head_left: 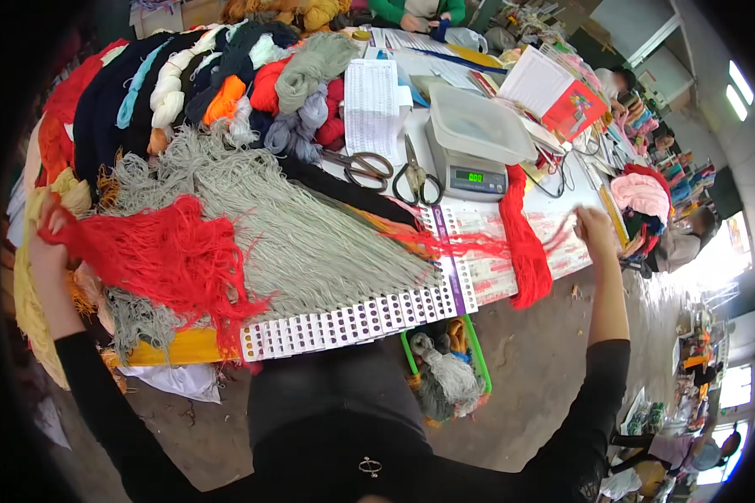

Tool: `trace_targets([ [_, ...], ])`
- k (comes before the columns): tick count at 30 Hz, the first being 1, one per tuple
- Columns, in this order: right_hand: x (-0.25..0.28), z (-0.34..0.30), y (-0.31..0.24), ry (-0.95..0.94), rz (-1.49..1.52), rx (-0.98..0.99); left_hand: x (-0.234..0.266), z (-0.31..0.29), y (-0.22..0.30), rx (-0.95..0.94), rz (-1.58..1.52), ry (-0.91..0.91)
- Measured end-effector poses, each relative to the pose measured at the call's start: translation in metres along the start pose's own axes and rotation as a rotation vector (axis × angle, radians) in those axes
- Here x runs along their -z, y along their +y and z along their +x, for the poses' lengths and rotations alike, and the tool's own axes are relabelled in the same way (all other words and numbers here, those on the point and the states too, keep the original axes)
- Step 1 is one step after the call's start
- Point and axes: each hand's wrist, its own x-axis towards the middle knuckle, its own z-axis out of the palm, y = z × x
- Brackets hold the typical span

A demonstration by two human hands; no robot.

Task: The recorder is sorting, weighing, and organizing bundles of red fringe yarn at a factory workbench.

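My left hand (49,237), at the far left, is closed around one end of a loose bundle of red yarn (168,247). The bundle fans out over grey strands (294,226) laid across the table. At the right, past the table's edge, my right hand (594,232) is pinched on thin red strands (486,245) that run leftward over the table. Whether these join the red bundle is hard to see. Between the hands lies a stack of white punched cards (344,329), with grey strands tied into them. A red skein (525,251) hangs over the front edge, left of my right hand.
A digital scale (478,178) carries a clear plastic tub (478,126). Two pairs of scissors (417,178) and a printed sheet (372,105) lie near it. Coloured skeins (168,80) cover the far left. A green crate (476,352) stands below. Another person (415,12) sits opposite.
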Motion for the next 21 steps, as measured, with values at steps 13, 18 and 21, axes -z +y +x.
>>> trace_targets([
  [13,0.051,0.110,-0.280,0.356,0.391,0.605,-0.305,-0.115,-0.260,0.514,-0.608,-0.296],
  [18,0.072,0.140,-0.279,0.571,-0.865,1.164,-0.323,-0.126,-0.264,0.429,-0.311,-0.005],
  [21,-0.002,0.152,-0.229,0.194,-0.268,1.150,-0.312,-0.130,-0.265,0.450,-0.404,-0.067],
])
